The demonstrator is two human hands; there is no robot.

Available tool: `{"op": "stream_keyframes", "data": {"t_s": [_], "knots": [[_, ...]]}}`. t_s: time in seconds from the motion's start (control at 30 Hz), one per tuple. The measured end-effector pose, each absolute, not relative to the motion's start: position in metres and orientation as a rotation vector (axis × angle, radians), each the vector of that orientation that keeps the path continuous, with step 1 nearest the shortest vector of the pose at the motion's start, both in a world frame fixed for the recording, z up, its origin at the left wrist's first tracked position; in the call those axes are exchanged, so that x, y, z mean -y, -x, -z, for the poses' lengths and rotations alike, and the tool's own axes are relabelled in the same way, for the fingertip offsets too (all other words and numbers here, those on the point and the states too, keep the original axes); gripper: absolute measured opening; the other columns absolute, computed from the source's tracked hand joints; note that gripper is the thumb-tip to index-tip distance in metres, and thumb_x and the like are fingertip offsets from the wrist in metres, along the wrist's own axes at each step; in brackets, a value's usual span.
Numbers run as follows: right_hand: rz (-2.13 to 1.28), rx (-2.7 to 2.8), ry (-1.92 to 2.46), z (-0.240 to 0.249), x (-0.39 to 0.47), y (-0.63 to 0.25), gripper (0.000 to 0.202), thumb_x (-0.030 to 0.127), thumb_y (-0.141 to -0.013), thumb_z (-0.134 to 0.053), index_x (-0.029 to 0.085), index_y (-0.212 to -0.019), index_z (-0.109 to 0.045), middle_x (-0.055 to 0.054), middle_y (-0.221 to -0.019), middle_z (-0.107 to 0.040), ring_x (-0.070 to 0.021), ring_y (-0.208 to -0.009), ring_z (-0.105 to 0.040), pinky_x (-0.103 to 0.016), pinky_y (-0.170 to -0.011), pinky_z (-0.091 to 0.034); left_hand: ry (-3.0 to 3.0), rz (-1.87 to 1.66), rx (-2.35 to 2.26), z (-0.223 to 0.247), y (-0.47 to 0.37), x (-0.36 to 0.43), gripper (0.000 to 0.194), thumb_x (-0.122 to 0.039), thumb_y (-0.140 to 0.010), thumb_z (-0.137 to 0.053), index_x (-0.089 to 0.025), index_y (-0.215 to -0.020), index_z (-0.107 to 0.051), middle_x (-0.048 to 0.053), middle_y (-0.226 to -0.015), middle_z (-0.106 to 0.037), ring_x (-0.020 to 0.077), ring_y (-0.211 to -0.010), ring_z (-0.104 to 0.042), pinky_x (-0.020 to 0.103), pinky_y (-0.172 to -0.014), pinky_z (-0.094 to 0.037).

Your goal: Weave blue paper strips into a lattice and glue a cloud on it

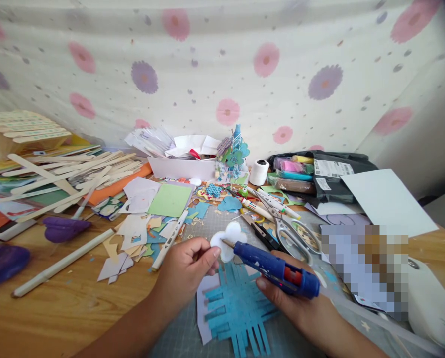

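Observation:
My left hand (194, 261) pinches the left edge of a white flower-shaped paper cutout (227, 254) between thumb and fingers. In my right hand (297, 303) is a blue hot glue gun (278, 268), its metal nozzle pointing left at the cutout's middle. Whether the tip touches the paper, I cannot tell. Below both hands, a blue woven paper-strip piece (240, 303) with loose strip ends lies on a pale lilac sheet (204, 313) over the grey cutting mat (177, 328).
Metal scissors (287, 231) and a black utility knife (261, 233) lie beyond the glue gun. Paper scraps (133, 231), a white stick (63, 263) and wooden craft sticks (69, 174) spread to the left. A thread spool (258, 173) stands at the back. White card (390, 201) sits right.

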State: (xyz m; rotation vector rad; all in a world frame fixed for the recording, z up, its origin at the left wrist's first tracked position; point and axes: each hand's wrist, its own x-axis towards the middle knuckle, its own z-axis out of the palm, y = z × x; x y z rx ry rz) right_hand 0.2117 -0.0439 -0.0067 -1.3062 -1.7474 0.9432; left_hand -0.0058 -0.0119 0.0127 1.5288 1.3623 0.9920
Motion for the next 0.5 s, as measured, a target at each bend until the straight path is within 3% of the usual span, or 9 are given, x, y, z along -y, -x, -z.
{"op": "stream_keyframes", "data": {"t_s": [0.5], "knots": [[-0.783, 1.827, 1.283, 0.0022, 0.0420, -0.2083, 0.030, 0.039, -0.084, -0.058, 0.021, -0.064, -0.043, 0.005, -0.059, -0.040, -0.0116, -0.052, -0.042, -0.023, -0.047, -0.032, -1.759, -0.968, -1.398, -0.0063, 0.0098, 0.0145, 0.031, -0.035, -0.083, -0.055, -0.020, -0.057, -0.059, -0.002, -0.053, -0.062, 0.0131, -0.050, -0.057, 0.022, -0.051, -0.041]]}}
